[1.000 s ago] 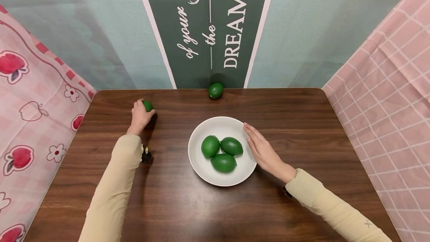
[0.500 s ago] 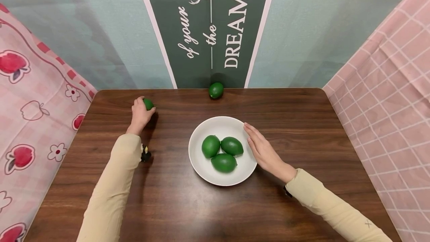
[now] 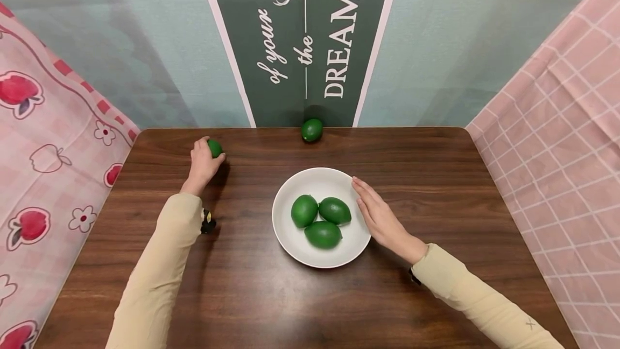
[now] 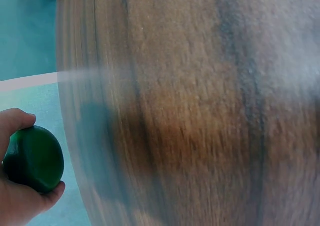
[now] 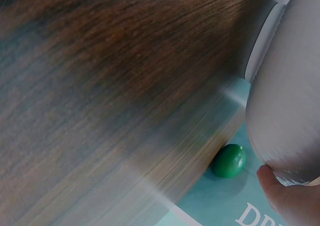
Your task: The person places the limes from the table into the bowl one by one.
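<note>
At the far left of the table, my left hand [image 3: 201, 166] grips a green lime [image 3: 215, 148] between thumb and fingers. The left wrist view shows the same lime [image 4: 40, 161] partly covered by the fingers. My right hand [image 3: 382, 222] has its fingers extended and rests against the right side of a white bowl [image 3: 287, 246]. Three limes lie inside that bowl: one at left [image 3: 304, 211], one at right [image 3: 335, 211] and one in front [image 3: 323, 235]. From the right wrist, the bowl's outer wall [image 5: 285, 105] shows with one fingertip on it.
Another lime [image 3: 312, 130] sits at the back edge of the brown wooden table [image 3: 252, 295], beyond the bowl. A teal and dark green cloth [image 3: 310, 69] hangs behind. Pink cloths stand at the left [image 3: 58, 187] and right [image 3: 547, 139].
My left hand, with the lime in its grip, has shifted very slightly toward the back of the table. The right hand and the bowl look still.
</note>
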Action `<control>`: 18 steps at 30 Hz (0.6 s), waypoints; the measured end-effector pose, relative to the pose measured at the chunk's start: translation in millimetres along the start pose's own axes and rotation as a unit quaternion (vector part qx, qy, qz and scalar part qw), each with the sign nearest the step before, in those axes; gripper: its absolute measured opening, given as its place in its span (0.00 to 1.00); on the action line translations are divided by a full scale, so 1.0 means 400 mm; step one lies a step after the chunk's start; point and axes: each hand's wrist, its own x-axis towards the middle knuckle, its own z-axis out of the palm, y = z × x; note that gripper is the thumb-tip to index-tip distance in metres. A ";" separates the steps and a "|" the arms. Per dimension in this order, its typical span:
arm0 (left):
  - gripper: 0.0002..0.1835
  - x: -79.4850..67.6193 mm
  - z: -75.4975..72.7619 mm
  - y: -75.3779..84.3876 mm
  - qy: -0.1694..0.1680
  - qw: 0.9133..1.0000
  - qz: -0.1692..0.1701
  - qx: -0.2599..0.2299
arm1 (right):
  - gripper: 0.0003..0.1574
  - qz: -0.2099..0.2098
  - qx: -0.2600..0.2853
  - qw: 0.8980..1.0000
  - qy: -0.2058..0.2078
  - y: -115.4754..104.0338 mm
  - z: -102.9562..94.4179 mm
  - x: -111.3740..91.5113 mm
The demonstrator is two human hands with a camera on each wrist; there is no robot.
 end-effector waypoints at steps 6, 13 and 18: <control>0.34 -0.007 -0.005 0.002 0.002 1.000 0.001 0.004 | 0.25 0.000 0.002 1.000 -0.003 0.001 0.000 0.000; 0.34 -0.011 -0.008 0.008 0.008 1.000 -0.002 -0.002 | 0.25 0.003 0.001 1.000 -0.004 0.001 0.000 0.000; 0.34 -0.015 -0.012 0.014 0.008 1.000 0.003 -0.005 | 0.25 0.002 -0.001 1.000 -0.003 0.002 0.000 0.000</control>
